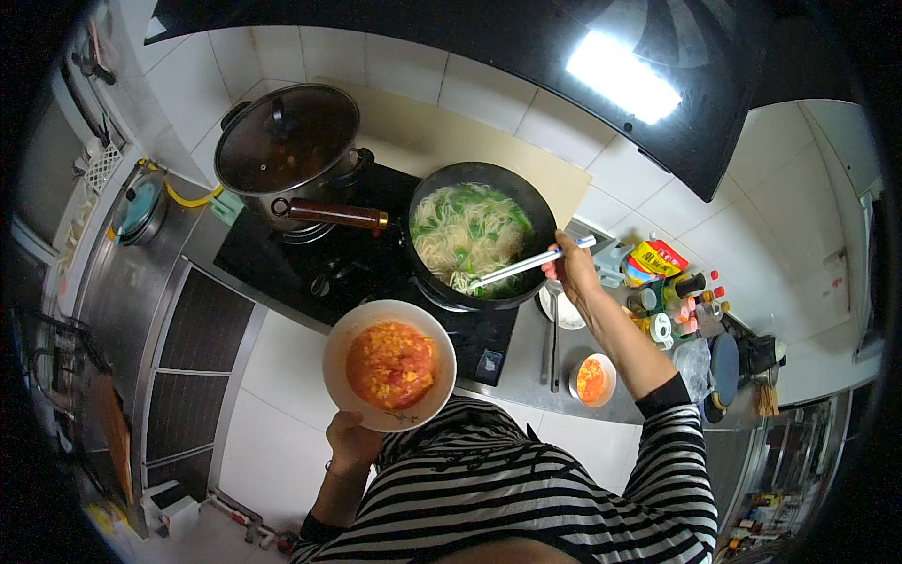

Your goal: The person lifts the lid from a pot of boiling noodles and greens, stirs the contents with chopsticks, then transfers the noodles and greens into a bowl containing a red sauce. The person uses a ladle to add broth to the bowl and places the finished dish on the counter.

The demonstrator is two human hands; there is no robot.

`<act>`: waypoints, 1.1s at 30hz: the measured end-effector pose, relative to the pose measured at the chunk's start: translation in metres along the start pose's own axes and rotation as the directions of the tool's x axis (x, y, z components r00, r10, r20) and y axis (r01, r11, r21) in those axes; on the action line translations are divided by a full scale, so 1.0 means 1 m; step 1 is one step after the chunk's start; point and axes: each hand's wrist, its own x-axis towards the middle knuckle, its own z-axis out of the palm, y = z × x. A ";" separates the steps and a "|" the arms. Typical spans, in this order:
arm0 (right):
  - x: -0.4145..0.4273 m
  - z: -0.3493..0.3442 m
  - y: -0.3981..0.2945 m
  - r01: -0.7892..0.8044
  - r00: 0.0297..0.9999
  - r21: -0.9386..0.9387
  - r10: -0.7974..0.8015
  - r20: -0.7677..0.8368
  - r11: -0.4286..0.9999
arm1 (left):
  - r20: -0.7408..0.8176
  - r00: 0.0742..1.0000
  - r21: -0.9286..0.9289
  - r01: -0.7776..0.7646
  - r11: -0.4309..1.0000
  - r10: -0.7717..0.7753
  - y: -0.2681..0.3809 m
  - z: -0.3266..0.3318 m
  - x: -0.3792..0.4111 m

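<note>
My left hand [352, 438] grips the lower edge of a large white bowl [336, 352], which holds a red and yellow mix that looks like tomato and egg [392, 365]. The bowl is held in front of the black gas stove. Pale chopsticks [525, 265] are in my right hand [572, 268], with their tips among the noodles [461, 233] and green leaves at the near right side of a dark wok [544, 211]. The wok stands on the stove's right burner. The bowl and the wok are apart.
A lidded pot [287, 141] stands on the left burner; a brown wooden handle [338, 213] lies before it. Right of the stove are a ladle [555, 345], a small bowl of red and yellow food [593, 381] and several seasoning bottles [687, 310]. A range hood [493, 42] hangs above.
</note>
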 end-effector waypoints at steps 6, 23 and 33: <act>-0.010 -0.019 0.025 -0.166 0.981 0.203 0.182 -0.063 0.965 | 0.024 0.999 0.023 -0.026 0.999 0.025 0.003 0.006 0.011; 0.024 -0.047 -0.090 0.166 0.985 0.538 -0.117 -0.125 0.827 | 0.248 0.969 0.344 -0.081 0.936 -0.008 0.053 0.117 0.079; 0.019 -0.054 -0.155 0.306 0.951 0.497 -0.287 -0.118 0.812 | 0.145 0.989 0.426 -0.030 0.904 -0.035 0.043 0.141 0.110</act>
